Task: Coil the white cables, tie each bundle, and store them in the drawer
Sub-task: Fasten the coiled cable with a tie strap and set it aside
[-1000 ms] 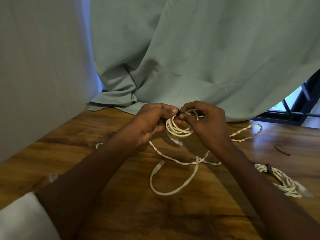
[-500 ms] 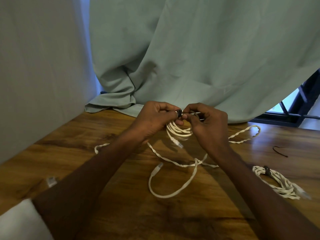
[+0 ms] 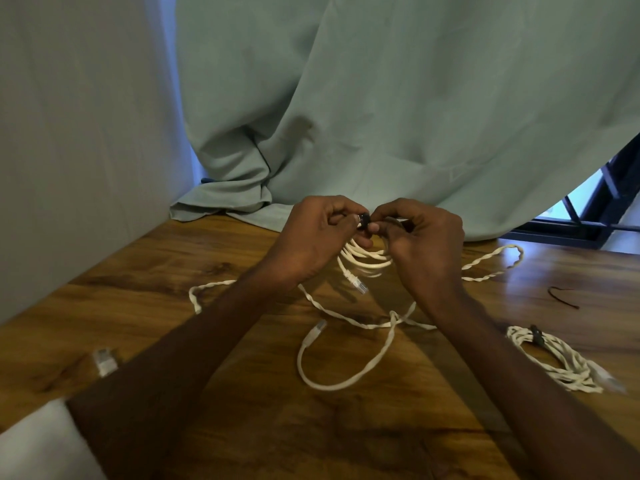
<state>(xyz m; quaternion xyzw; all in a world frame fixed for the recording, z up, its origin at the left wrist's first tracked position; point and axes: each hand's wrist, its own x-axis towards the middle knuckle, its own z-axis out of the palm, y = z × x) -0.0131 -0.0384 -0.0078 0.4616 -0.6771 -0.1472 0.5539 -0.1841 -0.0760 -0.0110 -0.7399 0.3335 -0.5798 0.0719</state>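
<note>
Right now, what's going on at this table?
A person is tying a coiled white cable. Both hands hold it above the wooden table: the left hand and right hand pinch a small black tie at the top of the coil. One tied bundle lies at the right, with a spare black tie beyond it. Loose cables are still spread on the table. No drawer is in view.

I see a wooden worktop (image 3: pixel 242 427). On it: loose white cable (image 3: pixel 343 382) mid-surface, tied cable bundle (image 3: pixel 557 362) at right, thin black tie (image 3: pixel 562 296) beyond it, curtain hem (image 3: pixel 221 206) draped on the far edge.
</note>
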